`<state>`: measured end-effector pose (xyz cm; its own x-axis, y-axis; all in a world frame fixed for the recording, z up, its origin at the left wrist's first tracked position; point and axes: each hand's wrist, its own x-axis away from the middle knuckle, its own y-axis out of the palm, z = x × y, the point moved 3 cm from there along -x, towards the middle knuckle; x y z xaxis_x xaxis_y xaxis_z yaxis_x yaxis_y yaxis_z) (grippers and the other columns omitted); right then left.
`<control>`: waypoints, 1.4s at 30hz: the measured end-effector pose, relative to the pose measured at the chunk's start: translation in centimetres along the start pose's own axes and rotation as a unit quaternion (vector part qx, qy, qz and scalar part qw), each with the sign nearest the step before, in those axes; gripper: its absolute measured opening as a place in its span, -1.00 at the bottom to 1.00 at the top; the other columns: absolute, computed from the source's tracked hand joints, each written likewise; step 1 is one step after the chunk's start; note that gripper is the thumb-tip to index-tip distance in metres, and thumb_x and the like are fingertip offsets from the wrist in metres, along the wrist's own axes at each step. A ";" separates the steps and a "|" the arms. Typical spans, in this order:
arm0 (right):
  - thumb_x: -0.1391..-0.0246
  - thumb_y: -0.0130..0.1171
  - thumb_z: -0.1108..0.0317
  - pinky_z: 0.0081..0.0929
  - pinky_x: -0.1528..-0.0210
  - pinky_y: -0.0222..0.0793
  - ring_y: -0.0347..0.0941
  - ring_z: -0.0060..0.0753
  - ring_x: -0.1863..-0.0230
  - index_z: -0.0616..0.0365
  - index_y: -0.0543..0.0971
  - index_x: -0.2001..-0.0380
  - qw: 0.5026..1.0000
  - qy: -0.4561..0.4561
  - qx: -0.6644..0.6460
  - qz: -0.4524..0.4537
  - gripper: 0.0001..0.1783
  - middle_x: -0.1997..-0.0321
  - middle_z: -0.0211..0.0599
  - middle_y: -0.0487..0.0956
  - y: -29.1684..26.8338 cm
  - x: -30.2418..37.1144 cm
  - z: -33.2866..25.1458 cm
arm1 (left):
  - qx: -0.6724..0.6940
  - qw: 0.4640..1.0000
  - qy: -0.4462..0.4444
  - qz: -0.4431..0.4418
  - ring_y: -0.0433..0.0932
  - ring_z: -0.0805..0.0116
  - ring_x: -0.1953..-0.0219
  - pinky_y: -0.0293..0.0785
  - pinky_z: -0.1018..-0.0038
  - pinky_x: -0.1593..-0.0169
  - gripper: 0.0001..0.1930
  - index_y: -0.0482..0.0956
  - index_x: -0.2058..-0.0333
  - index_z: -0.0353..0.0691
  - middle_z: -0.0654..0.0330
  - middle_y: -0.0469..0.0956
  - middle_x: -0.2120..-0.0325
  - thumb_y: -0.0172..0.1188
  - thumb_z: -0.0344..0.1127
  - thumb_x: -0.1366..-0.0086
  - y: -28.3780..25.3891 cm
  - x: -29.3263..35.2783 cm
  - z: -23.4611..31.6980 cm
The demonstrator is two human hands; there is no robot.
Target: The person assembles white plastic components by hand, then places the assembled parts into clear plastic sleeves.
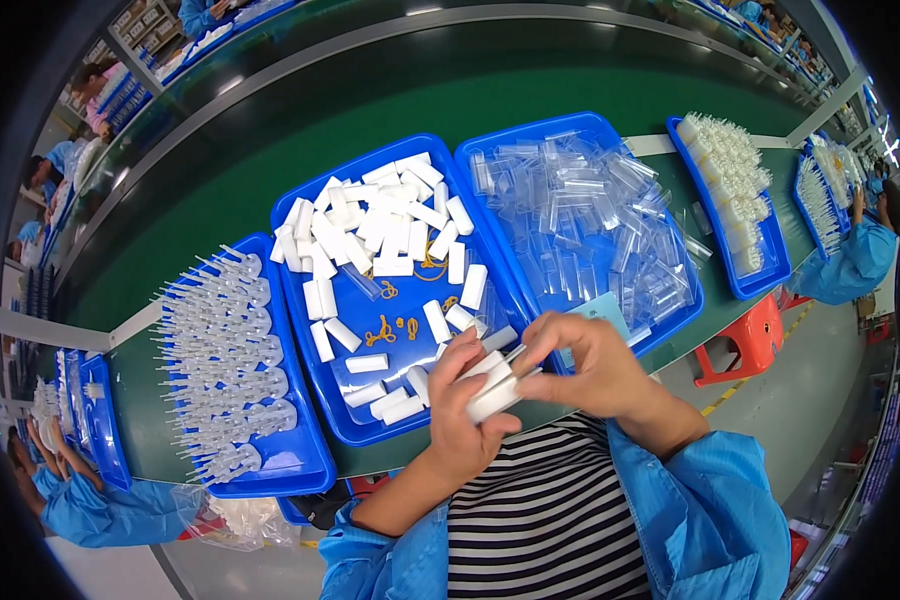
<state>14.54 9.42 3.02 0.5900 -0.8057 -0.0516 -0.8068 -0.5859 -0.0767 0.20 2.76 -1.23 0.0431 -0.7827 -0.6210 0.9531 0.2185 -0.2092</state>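
Observation:
My left hand [460, 411] is closed around several small white rectangular blocks [494, 387], held side by side in front of my striped shirt. My right hand [592, 362] meets them from the right, its thumb and fingers pinched at the blocks' ends; what lies between these fingertips is too small to make out. Just beyond my hands, a blue tray [322, 400] holds many loose white blocks [375, 225] and some yellow-brown rubber bands [382, 331]. Right of it, another blue tray [692, 312] is heaped with clear plastic covers [600, 215].
At the left, a blue tray [310, 470] carries rows of white thin-stemmed plastic parts [225, 350]. A narrower blue tray [775, 272] of whitish bristly parts stands far right. A red stool [738, 340] is beside the green table [370, 95]. Co-workers in blue [850, 262] sit at both sides.

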 end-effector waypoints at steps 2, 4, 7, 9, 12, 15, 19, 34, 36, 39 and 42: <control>0.23 0.37 0.42 -0.50 0.16 0.28 0.41 -0.42 0.23 0.14 0.52 0.47 0.999 -0.032 0.031 0.022 -0.77 0.41 -0.37 0.52 0.9 0.5 0.5 | 0.016 1.000 0.008 0.010 0.22 -0.19 -0.10 0.36 0.19 -0.01 -0.43 0.17 0.03 -0.24 -0.16 0.15 -0.02 0.01 0.10 -0.19 0.2 0.1 0.1; 0.24 0.37 0.42 -0.50 0.13 0.27 0.41 -0.42 0.22 0.14 0.52 0.46 0.998 -0.035 0.028 0.039 -0.77 0.40 -0.38 0.52 1.2 0.9 1.0 | 0.023 1.000 0.017 0.010 0.16 -0.20 -0.13 0.31 0.15 -0.04 -0.35 0.09 -0.08 -0.20 -0.16 0.11 -0.04 -0.06 0.17 -0.20 0.3 0.3 0.1; 0.22 0.35 0.47 -0.43 0.02 0.16 0.35 -0.43 0.16 0.14 0.51 0.41 0.997 -0.031 -0.028 0.059 -0.76 0.36 -0.39 0.55 1.4 1.3 1.0 | -0.003 0.998 0.057 -0.012 0.13 -0.20 -0.14 0.18 0.12 -0.11 -0.36 0.01 -0.13 -0.25 -0.17 0.08 -0.07 -0.01 0.02 -0.25 0.2 -0.1 0.3; 0.20 0.33 0.52 -0.37 -0.07 0.07 0.29 -0.44 0.10 0.14 0.50 0.38 0.994 -0.025 -0.081 0.067 -0.74 0.34 -0.39 0.59 1.1 1.3 1.1 | 0.009 0.999 0.022 -0.035 0.13 -0.14 -0.15 0.12 0.15 -0.14 -0.36 -0.01 -0.14 -0.30 -0.17 0.07 -0.09 0.00 -0.07 -0.25 -0.5 -1.1 1.0; 0.19 0.33 0.51 -0.34 -0.08 0.05 0.26 -0.39 0.04 0.12 0.51 0.38 0.995 -0.071 -0.031 0.063 -0.75 0.31 -0.40 0.59 0.6 1.3 0.9 | 0.088 0.992 -0.076 -0.045 0.14 0.00 -0.15 0.06 0.22 -0.17 -0.38 -0.01 -0.14 -0.40 -0.14 0.09 -0.10 0.01 -0.21 -0.23 -0.5 -1.8 1.8; 0.21 0.35 0.48 -0.30 -0.08 0.01 0.28 -0.31 0.02 0.08 0.51 0.39 0.989 -0.097 0.082 0.073 -0.74 0.31 -0.42 0.59 0.2 1.5 0.4 | 0.131 0.969 -0.189 -0.086 0.19 0.22 -0.11 0.09 0.35 -0.16 -0.48 0.09 -0.10 -0.40 -0.06 0.19 -0.07 0.02 -0.35 -0.21 -0.3 -2.1 1.3; 0.21 0.33 0.38 -0.33 -0.01 -0.02 0.30 -0.33 0.01 0.00 0.53 0.43 0.975 -0.123 0.159 0.093 -0.78 0.31 -0.50 0.57 -0.1 1.7 0.2 | 0.342 0.885 -0.314 -0.026 0.26 0.32 -0.05 0.15 0.44 -0.12 -0.66 0.23 0.06 -0.29 0.01 0.22 -0.05 0.02 -0.50 -0.18 0.9 -1.1 0.1; 0.16 0.26 0.36 -0.43 0.17 0.03 0.43 -0.50 0.21 -0.04 0.53 0.48 0.939 -0.189 0.273 0.087 -0.89 0.40 -0.54 0.55 -2.5 1.1 -1.4 | 0.440 0.822 -0.361 0.029 0.37 0.30 0.03 0.29 0.41 -0.06 -0.76 0.33 0.23 -0.29 -0.01 0.33 0.05 0.01 -0.66 -0.11 1.5 -1.4 0.0; 0.16 0.25 0.37 -0.41 0.23 0.13 0.47 -0.45 0.29 -0.02 0.53 0.49 0.901 -0.186 0.371 0.124 -0.90 0.43 -0.50 0.56 -5.0 0.1 -2.0 | 0.462 0.801 -0.380 0.030 0.37 0.30 0.03 0.28 0.41 -0.06 -0.79 0.35 0.25 -0.30 -0.01 0.35 0.06 0.02 -0.65 -0.11 1.4 -1.2 -0.1; 0.14 0.23 0.34 -0.36 0.39 0.28 0.51 -0.32 0.44 0.04 0.51 0.50 0.875 -0.106 0.444 0.164 -0.89 0.49 -0.37 0.56 -7.6 -2.5 -1.3 | 0.415 0.849 -0.326 0.032 0.37 0.30 0.05 0.28 0.42 -0.05 -0.83 0.39 0.29 -0.32 0.00 0.36 0.07 0.03 -0.63 -0.12 0.9 -0.9 -0.4; 0.11 0.21 0.29 -0.32 0.53 0.35 0.50 -0.20 0.56 0.10 0.49 0.46 0.847 -0.033 0.505 0.162 -0.83 0.56 -0.28 0.55 -8.5 -4.0 0.7 | 0.396 0.855 -0.332 0.043 0.36 0.31 0.05 0.27 0.42 -0.05 -0.84 0.41 0.29 -0.33 0.02 0.36 0.07 0.03 -0.63 -0.12 0.9 -1.0 -0.4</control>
<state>19.03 17.70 3.14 0.3698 -0.8840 -0.2859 -0.5077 0.0654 -0.8591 0.91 3.98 -1.06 0.0326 -0.9994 0.0126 0.8299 0.0341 0.5568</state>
